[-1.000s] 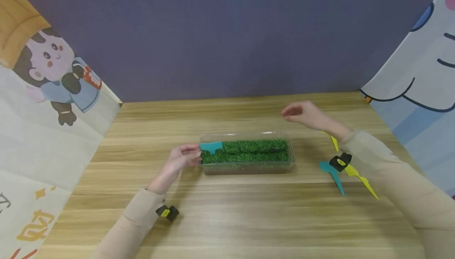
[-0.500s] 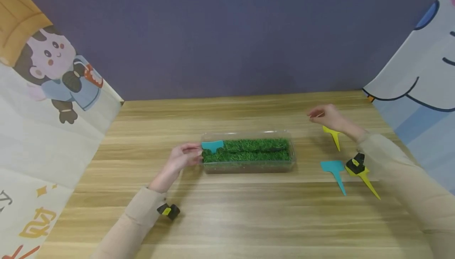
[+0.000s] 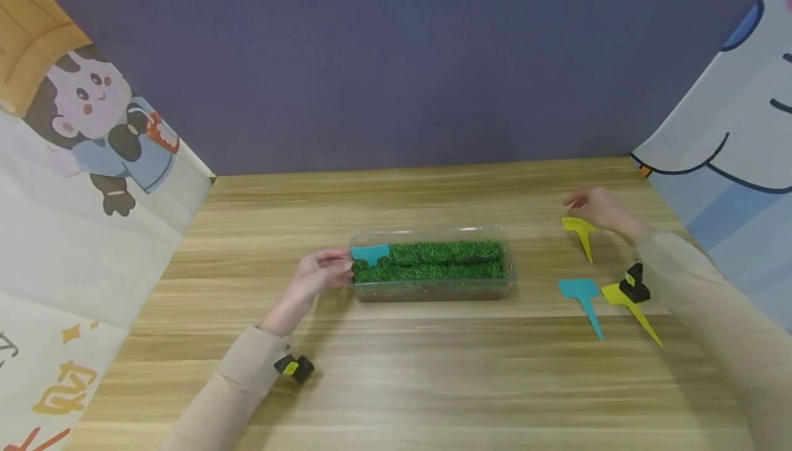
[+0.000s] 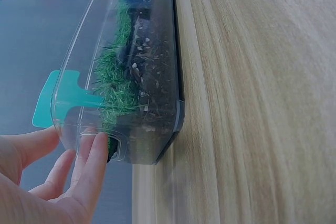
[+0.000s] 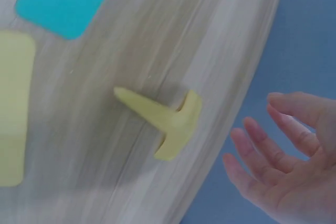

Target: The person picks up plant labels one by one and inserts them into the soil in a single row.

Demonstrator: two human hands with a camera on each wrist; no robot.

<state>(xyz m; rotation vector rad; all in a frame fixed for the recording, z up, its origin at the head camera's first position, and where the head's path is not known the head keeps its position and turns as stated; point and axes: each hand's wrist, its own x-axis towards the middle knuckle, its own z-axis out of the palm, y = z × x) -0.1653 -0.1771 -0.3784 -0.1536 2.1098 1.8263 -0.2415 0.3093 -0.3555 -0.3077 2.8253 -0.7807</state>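
A clear plastic planter box point(image 3: 433, 294) with green artificial grass point(image 3: 442, 272) stands mid-table. A teal T-shaped plant label point(image 3: 370, 254) is upright in the grass at its left end. My left hand point(image 3: 314, 280) touches that end; in the left wrist view, nearly straight fingers point(image 4: 93, 163) rest on the end wall, the thumb by the rim. My right hand point(image 3: 599, 209) hovers at the far edge of a yellow plant label point(image 3: 580, 228), holding nothing. In the right wrist view its fingers are spread and loosely bent, apart from that label point(image 5: 178, 127).
Nearer on the right lie a teal plant label point(image 3: 580, 291) and another yellow plant label point(image 3: 619, 295), partly hidden by the right wrist camera point(image 3: 634, 286). A dark panel point(image 3: 396, 66) rises behind the wooden table point(image 3: 396, 368). Printed sheets point(image 3: 56, 245) flank both sides.
My right hand has moved right, from beyond the planter box to above the far yellow label, uncovering labels beneath the arm. My left hand has stayed at the box's left end.
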